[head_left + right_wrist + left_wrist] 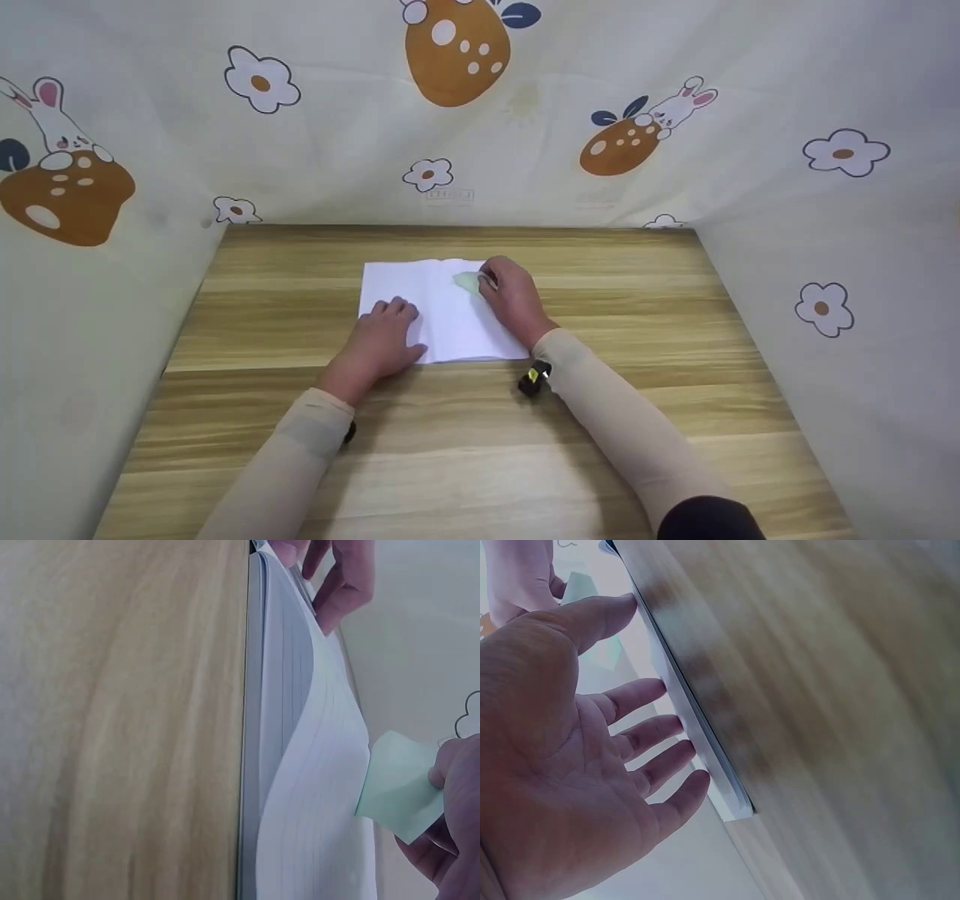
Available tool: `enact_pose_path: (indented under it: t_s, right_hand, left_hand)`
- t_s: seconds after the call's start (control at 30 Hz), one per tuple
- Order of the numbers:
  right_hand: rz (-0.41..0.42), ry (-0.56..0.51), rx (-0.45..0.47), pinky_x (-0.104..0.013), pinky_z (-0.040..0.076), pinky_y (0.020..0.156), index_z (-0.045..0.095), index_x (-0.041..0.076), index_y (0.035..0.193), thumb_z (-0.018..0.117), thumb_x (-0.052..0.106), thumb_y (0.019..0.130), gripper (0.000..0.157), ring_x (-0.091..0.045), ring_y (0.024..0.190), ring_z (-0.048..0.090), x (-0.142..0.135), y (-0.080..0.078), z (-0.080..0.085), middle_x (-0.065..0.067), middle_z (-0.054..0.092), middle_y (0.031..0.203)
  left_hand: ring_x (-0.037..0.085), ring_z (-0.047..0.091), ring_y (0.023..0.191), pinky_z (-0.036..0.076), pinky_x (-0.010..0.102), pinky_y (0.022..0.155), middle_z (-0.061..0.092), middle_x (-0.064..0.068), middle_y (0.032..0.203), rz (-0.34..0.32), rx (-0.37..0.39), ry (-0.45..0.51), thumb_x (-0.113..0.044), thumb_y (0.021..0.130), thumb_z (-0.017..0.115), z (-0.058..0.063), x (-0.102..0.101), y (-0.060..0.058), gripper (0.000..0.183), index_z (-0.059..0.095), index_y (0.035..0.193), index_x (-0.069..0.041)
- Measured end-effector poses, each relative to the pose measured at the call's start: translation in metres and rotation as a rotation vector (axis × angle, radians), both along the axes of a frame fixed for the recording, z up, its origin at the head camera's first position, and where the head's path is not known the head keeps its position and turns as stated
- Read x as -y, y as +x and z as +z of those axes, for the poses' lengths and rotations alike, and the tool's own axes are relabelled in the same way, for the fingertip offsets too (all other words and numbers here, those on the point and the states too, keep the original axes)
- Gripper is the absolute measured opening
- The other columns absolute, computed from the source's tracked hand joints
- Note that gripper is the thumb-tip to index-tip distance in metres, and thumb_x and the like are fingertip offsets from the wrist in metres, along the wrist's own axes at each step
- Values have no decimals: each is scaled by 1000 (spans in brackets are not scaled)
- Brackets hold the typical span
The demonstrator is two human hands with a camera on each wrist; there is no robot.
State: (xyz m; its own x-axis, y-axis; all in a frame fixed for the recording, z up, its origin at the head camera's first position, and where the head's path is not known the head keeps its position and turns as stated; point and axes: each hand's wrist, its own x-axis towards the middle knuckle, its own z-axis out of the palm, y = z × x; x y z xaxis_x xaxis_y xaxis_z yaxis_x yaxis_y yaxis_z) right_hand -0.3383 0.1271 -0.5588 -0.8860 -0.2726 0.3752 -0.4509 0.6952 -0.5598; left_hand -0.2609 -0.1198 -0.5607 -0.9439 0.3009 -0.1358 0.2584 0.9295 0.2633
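An open notebook (465, 326) lies on the table, its ruled lines showing in the right wrist view. My left hand (381, 341) rests on the left page with straight, spread fingers, the thumb near the bottom edge by the fold. Over the upper part of the right page, my right hand (516, 296) pinches a pale green sticky note (399, 784) between thumb and fingers. One edge of the note meets the paper in the right wrist view, while the rest stands up off the page. That page bulges upward in a curve along its lower edge.
The notebook lies on a wood-grain table (637, 300), toward its far side. Pale cloth walls (337, 150) printed with rabbits, fruit and flowers rise at the back and both sides. A small black device (534, 379) is strapped at the right wrist.
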Motion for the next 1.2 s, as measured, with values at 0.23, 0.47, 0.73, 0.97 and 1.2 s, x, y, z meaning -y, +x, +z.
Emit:
enact_pose_path:
  t_s: [0.23, 0.47, 0.73, 0.97, 1.2]
  right_hand:
    - [-30, -90, 49, -30, 49, 75, 68, 11, 100, 66, 14, 97, 5, -15, 83, 56, -7, -3, 0, 1, 61, 90]
    - [-45, -140, 79, -31, 49, 75, 67, 12, 100, 65, 15, 98, 4, -14, 84, 57, -14, -4, 2, 2, 62, 91]
    - [-68, -201, 111, -30, 51, 75, 68, 11, 100, 65, 15, 97, 5, -12, 85, 60, -21, -6, 1, 2, 64, 93]
    - [-88, -248, 111, -30, 52, 73, 68, 10, 101, 66, 15, 96, 7, -14, 84, 61, -30, -10, 2, 0, 65, 91]
    - [-130, -280, 123, -30, 52, 72, 69, 9, 102, 66, 15, 96, 9, -15, 84, 60, -42, -12, 5, -1, 65, 90]
  left_hand:
    - [41, 39, 137, 38, 61, 108, 44, 17, 149, -7, -5, -1, -49, 94, 66, 1, 1, 0, 70, 49, 147, -7]
    - [40, 42, 135, 41, 61, 105, 47, 17, 147, -14, -37, 2, -49, 93, 66, -1, 2, 0, 68, 51, 144, -6]
    - [40, 40, 136, 40, 61, 106, 46, 17, 148, -12, -27, -1, -50, 93, 66, -1, 1, 1, 69, 50, 145, -6]
    - [41, 39, 138, 39, 61, 108, 45, 18, 150, -10, -21, 4, -49, 94, 66, 0, 2, 1, 70, 49, 146, -6]
    - [41, 39, 138, 38, 61, 108, 44, 17, 149, -5, -11, 21, -48, 94, 66, 0, 2, 2, 69, 49, 146, -6]
